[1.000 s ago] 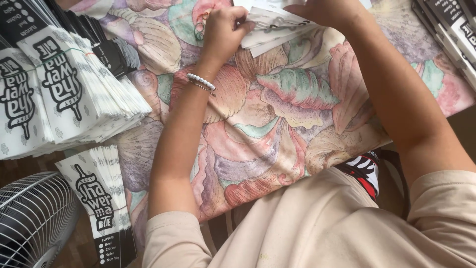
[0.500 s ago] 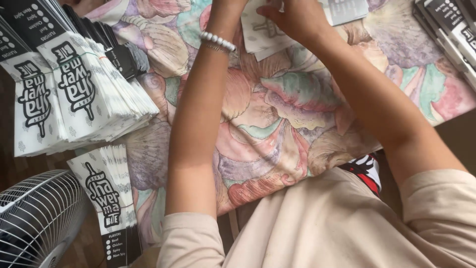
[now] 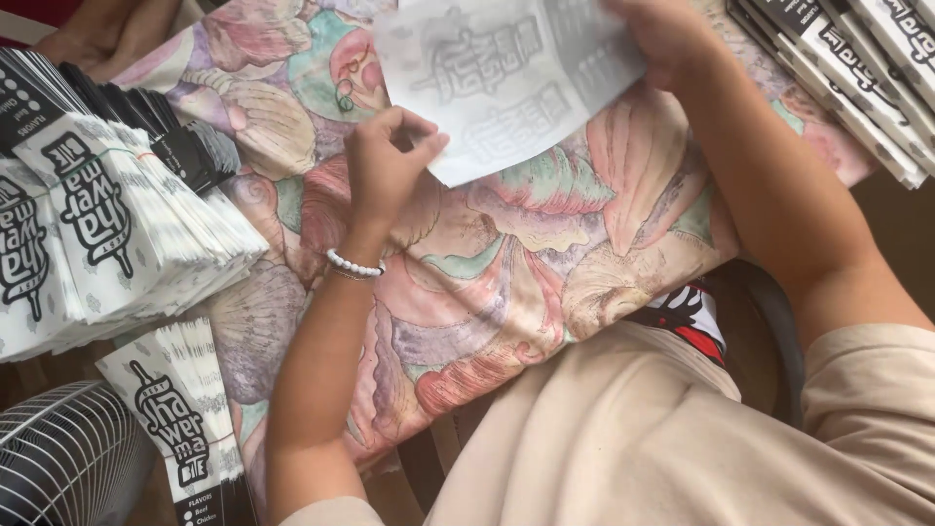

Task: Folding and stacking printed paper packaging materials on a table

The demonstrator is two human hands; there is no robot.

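A white paper sheet (image 3: 506, 83) with grey print showing through is lifted above a table covered in a floral cloth (image 3: 506, 263). My right hand (image 3: 662, 39) grips its upper right edge at the top of the view. My left hand (image 3: 382, 166), a white bead bracelet on the wrist, pinches the sheet's lower left corner with curled fingers. The sheet is blurred by motion.
Fanned stacks of white and black printed paper sleeves (image 3: 107, 234) lie at the left, more (image 3: 185, 429) at the lower left. Another row of sleeves (image 3: 857, 68) sits at the top right. A fan grille (image 3: 58, 458) stands at the bottom left. Another person's hand (image 3: 107, 29) rests at the top left.
Both hands have drawn back toward me from the far side of the table, bringing the white sheet up and nearer. The view has tilted slightly.
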